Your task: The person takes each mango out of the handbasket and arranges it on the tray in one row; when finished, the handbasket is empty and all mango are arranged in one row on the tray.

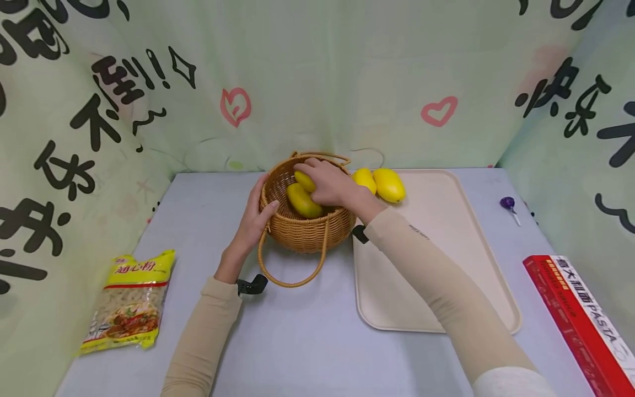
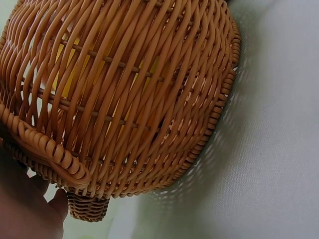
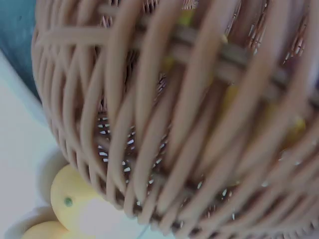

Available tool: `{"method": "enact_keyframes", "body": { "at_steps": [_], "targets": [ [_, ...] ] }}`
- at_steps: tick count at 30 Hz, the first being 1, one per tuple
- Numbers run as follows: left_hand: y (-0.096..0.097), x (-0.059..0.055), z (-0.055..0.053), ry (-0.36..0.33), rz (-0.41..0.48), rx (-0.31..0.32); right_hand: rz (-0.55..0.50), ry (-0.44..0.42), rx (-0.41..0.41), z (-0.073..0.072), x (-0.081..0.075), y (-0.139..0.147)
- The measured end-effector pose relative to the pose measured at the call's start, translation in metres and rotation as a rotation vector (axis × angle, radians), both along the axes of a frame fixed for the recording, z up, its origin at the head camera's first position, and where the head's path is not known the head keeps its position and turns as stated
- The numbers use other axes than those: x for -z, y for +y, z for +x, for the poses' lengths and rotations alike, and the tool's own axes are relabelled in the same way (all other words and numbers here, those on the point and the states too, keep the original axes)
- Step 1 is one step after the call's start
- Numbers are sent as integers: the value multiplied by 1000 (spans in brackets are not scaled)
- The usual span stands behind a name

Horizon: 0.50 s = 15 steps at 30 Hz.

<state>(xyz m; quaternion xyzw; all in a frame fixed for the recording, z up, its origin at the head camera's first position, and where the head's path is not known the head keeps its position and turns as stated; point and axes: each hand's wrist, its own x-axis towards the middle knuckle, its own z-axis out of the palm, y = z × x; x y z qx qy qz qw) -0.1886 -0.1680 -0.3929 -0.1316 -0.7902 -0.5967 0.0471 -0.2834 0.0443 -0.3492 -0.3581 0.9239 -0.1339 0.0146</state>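
A round wicker basket [image 1: 312, 234] stands on the table with its front handle hanging down. My left hand [image 1: 254, 218] holds the basket's left side, thumb near the rim; the left wrist view shows that hand [image 2: 32, 204] beside the woven wall. Inside the basket lie a yellow-green mango [image 1: 302, 202] and, above it, another mango [image 1: 305, 181]. Reaching over the rim, my right hand [image 1: 327, 182] curls its fingers over the upper mango. In the right wrist view the weave [image 3: 164, 99] hides that hand, and yellow shows through the gaps.
Right of the basket, two yellow lemon-like fruits [image 1: 389, 185] lie on a beige tray [image 1: 426, 309]. A bag of pasta [image 1: 130, 300] lies at the left. At the right are a purple lollipop [image 1: 508, 203] and a red pasta box [image 1: 577, 320]. Printed curtains surround the table.
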Motion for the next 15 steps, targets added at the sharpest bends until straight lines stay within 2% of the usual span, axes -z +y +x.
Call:
{"method": "enact_keyframes", "body": {
  "at_steps": [4, 7, 11, 15],
  "targets": [
    [-1, 0, 0, -3, -3, -12, -90, 7, -19, 2, -5, 5],
    [-1, 0, 1, -1, 3, -14, -190, -30, -23, 4, -12, 12],
    [0, 1, 1, -3, 5, -6, -323, -88, 6, 4, -23, 24],
    [2, 1, 1, 3, 10, -3, -392, -78, 44, 3, -34, 38]
  ]
}}
